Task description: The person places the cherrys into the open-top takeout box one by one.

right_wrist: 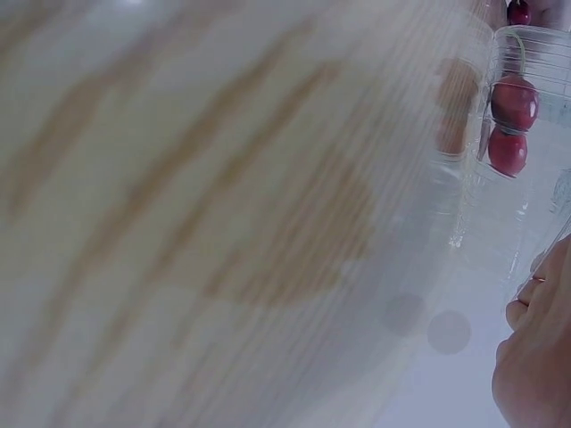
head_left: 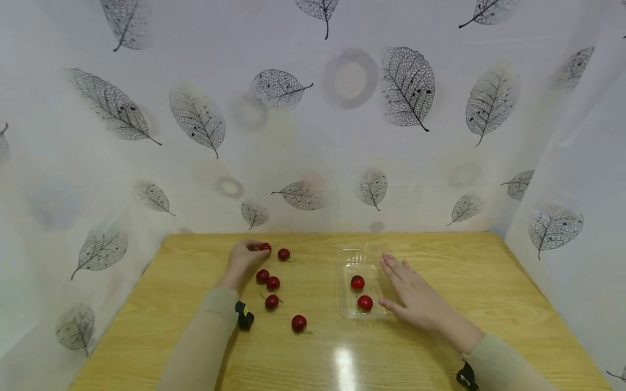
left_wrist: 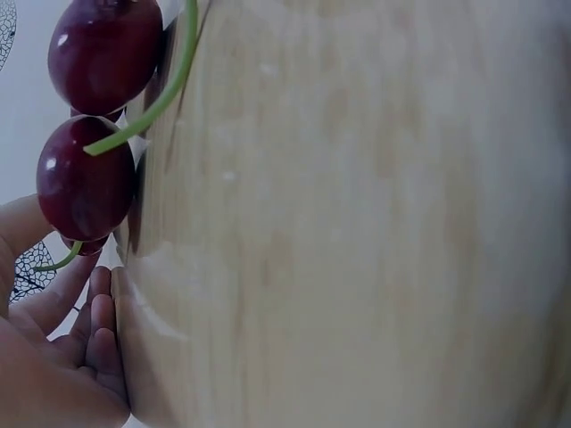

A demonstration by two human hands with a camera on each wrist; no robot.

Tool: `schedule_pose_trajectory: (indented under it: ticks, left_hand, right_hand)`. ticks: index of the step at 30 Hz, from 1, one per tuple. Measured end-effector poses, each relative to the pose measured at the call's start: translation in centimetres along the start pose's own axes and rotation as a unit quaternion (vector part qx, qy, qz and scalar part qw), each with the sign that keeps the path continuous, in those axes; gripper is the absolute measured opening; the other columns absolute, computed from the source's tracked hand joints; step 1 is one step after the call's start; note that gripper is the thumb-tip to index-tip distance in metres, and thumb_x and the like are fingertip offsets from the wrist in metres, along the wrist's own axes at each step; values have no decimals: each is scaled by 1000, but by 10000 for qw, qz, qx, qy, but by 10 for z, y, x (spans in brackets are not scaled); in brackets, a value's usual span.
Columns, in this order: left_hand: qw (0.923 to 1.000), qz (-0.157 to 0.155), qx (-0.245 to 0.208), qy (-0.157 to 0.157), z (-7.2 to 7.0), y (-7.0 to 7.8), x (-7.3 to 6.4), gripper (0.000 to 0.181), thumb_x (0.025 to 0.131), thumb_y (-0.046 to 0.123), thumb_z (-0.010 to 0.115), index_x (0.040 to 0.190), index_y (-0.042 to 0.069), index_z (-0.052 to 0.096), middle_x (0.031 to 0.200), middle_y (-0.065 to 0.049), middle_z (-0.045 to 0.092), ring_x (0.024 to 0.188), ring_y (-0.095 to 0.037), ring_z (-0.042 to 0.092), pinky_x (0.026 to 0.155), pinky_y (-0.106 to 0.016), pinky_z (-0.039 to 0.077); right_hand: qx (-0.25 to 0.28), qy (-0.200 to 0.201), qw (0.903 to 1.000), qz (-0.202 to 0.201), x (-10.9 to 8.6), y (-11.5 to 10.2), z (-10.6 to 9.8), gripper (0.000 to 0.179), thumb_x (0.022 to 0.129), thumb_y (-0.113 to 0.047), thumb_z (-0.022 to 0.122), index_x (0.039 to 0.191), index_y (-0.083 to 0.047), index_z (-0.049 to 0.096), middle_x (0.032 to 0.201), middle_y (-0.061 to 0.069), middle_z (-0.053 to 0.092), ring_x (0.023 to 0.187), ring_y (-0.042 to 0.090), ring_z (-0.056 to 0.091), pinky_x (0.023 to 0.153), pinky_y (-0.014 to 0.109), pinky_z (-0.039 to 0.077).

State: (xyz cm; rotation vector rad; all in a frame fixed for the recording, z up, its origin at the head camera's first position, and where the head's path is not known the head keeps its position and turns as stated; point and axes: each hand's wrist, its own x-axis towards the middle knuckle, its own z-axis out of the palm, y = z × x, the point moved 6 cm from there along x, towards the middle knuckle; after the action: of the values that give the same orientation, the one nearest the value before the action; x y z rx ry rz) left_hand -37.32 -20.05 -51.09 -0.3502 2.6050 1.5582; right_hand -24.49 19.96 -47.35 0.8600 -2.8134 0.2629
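At the far left of the table, my left hand (head_left: 241, 263) pinches a dark red cherry (head_left: 265, 247) between thumb and fingers. In the left wrist view, nearer cherries (left_wrist: 86, 178) with green stems partly hide that grip. A clear plastic box (head_left: 346, 310) stands right of the middle, holding two red cherries, one behind (head_left: 357, 282) and one in front (head_left: 364, 303). My right hand (head_left: 415, 300) lies along the right side of this box, fingers straight and thumb by its near right corner. The right wrist view shows the box (right_wrist: 522, 36) and, at its edge, part of that hand.
Loose cherries lie left of the box: one (head_left: 283, 254) beside my left hand, a touching pair (head_left: 268, 279), another (head_left: 271, 302) nearer, and one (head_left: 299, 323) closest to me. A leaf-patterned sheet (head_left: 313, 152) rises behind the wooden table (head_left: 274, 364) and on both sides.
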Motion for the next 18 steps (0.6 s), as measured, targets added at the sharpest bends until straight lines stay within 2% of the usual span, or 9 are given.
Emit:
schedule_pose_trajectory:
  ticks: [5,9,11,14,17,18]
  left_hand:
    - [10000,42,-16,30,1,2,-3,36,84,19,70,116,4,61,116,-16,58,109,-29,52,99,-42,41]
    - [10000,-6,-73,20,2,3,-3,36,85,18,70,116,4,60,116,-15,57,108,-29,52,99,-41,40]
    - [9995,-73,-295,-69,2,3,-4,37,85,16,69,118,3,58,117,-15,56,109,-28,51,99,-40,42]
    - [9946,-267,-966,-284,3,2,-6,40,86,10,67,122,2,54,121,-15,52,111,-28,50,99,-36,45]
    - [9781,-516,-1933,-566,5,3,-10,44,86,2,64,127,-1,48,123,-15,47,113,-27,49,99,-33,46]
    - [9742,-568,-2099,-612,5,4,-11,45,86,0,64,127,-2,47,123,-15,47,112,-26,49,99,-33,46]
  right_hand:
    - [-37,160,9998,-92,-1,-1,-1,86,90,-53,51,149,-2,16,158,11,11,144,27,13,113,50,21]
    - [-37,121,9999,-58,0,-1,-1,85,91,-53,50,149,-2,16,158,10,9,145,27,12,114,50,21]
    - [4,94,9999,-40,1,0,-1,85,91,-53,50,149,-2,15,158,10,7,145,27,11,114,51,20]
    - [19,84,10000,-33,1,0,-1,85,92,-53,49,150,-2,14,158,10,7,145,27,11,114,51,19]
    - [63,87,9999,-37,-1,0,0,84,92,-53,48,149,-2,16,158,10,7,145,27,11,114,50,19]
    - [73,82,9999,-32,-1,0,0,84,92,-53,48,149,-1,16,158,10,7,145,27,11,114,50,19]
